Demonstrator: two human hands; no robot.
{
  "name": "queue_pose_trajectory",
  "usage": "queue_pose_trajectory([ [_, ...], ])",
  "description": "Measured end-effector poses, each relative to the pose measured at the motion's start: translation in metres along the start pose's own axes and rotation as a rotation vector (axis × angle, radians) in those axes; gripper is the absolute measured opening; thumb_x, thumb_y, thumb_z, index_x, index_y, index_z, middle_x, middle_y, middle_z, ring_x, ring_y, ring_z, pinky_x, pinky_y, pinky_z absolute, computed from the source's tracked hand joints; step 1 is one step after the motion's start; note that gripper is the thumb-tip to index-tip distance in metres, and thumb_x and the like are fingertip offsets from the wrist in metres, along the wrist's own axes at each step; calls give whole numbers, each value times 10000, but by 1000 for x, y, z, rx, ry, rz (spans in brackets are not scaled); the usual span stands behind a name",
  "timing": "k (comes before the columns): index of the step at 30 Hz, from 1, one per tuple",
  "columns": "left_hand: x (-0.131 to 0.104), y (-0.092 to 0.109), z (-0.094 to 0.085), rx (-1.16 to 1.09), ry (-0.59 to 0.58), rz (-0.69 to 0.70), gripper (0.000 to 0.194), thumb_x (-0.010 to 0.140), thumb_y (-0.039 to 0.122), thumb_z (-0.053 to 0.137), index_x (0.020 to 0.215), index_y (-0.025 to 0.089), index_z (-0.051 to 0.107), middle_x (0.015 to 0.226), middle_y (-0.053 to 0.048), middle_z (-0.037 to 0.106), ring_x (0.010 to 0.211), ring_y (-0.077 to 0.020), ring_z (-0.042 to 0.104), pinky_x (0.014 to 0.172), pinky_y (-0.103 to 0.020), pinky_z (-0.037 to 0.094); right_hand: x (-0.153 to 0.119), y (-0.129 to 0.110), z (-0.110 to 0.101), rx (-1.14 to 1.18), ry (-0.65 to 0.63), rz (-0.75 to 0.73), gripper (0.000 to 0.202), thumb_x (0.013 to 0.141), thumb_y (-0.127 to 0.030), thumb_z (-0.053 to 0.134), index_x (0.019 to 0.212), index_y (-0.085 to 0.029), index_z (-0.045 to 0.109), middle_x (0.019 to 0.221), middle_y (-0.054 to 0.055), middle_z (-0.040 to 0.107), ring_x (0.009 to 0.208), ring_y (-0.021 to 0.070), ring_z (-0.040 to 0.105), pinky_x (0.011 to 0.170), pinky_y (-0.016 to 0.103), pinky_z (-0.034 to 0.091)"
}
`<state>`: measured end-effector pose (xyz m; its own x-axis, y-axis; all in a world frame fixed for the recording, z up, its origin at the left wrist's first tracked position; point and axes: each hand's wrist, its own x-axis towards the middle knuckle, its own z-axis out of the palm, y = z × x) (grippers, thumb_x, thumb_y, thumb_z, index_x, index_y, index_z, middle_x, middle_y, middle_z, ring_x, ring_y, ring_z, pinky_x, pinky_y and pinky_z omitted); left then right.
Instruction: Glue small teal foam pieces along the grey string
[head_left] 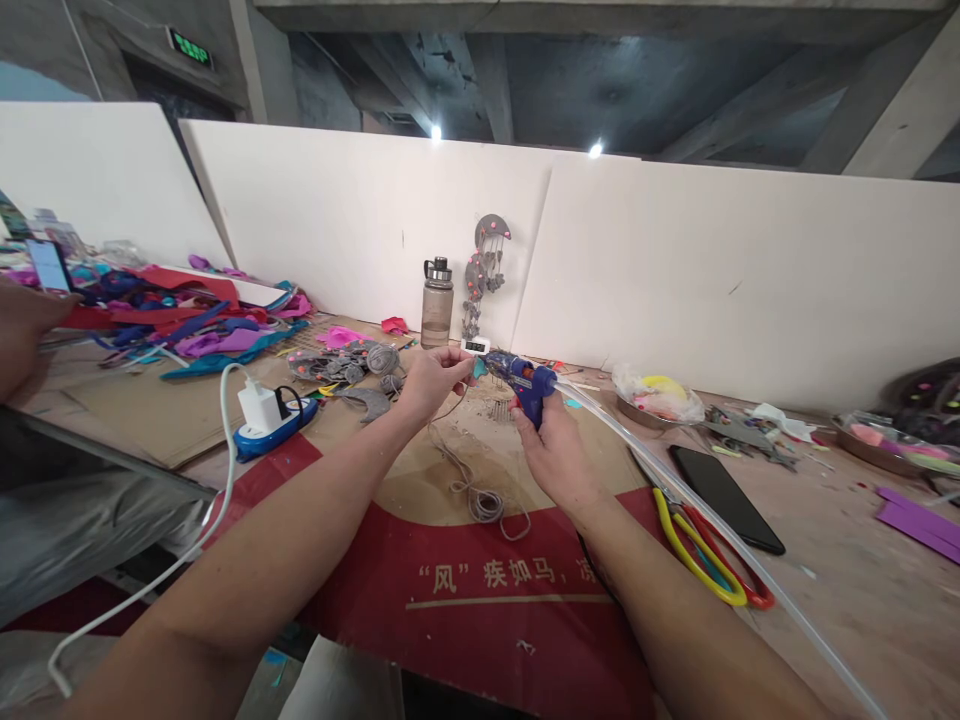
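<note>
My right hand [556,440] is wrapped round the handle of a blue glue gun [531,385], and a long clear glue stick [675,480] runs out of its back end toward the lower right. The gun's nozzle points left, close to my left hand [435,382]. Between the closed fingertips of that hand is a small teal piece [479,368], partly hidden by the fingers. Beneath my hands a grey cord [486,503] lies loosely coiled on the cardboard, one strand rising toward my left hand. Just behind the fingertips shows a small white digital display [474,346].
Behind stand a water bottle [436,310] and a grey moon-shaped hanging ornament [491,235]. A blue power strip [276,430] sits left, near colourful fabric scraps [217,300]. Scissors [705,550] and a black phone [726,498] lie right. Another person's hand [30,320] shows far left.
</note>
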<state>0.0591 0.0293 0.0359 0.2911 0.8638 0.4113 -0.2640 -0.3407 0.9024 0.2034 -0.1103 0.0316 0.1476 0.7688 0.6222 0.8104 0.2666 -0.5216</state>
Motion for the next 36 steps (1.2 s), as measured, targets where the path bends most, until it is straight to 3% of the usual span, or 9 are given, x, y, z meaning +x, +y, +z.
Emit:
queue_pose_trajectory([
  [25, -3, 9, 1, -29, 59, -33, 219, 663, 316, 750, 672, 129, 636, 563, -31, 631, 439, -70, 502, 426, -189, 382, -1, -1, 0, 58, -7, 11, 360, 909, -357, 438, 1214, -176, 500, 1104, 136, 661, 1006, 267, 623, 879, 410, 481],
  [29, -1, 6, -2, -4, 83, -28, 214, 657, 325, 743, 678, 140, 636, 556, -15, 600, 489, -90, 521, 413, -184, 340, 1, 1, 0, 257, -8, 165, 311, 893, -363, 438, 1153, -204, 495, 970, 82, 685, 767, 206, 638, 725, 335, 513],
  [32, 1, 3, -5, 35, 113, -8, 204, 649, 322, 744, 681, 147, 644, 530, 31, 527, 447, -52, 405, 400, -175, 246, 8, 6, -4, 362, 6, 324, 260, 875, -337, 417, 1072, -203, 519, 843, 45, 688, 672, 178, 621, 668, 293, 504],
  [36, 1, 1, -4, 49, 97, 34, 199, 654, 322, 740, 677, 151, 641, 548, 50, 494, 440, -36, 320, 422, -185, 230, 18, 15, -16, 23, -31, 527, 203, 828, -300, 450, 809, -176, 609, 773, 88, 689, 706, 206, 640, 616, 280, 455],
])
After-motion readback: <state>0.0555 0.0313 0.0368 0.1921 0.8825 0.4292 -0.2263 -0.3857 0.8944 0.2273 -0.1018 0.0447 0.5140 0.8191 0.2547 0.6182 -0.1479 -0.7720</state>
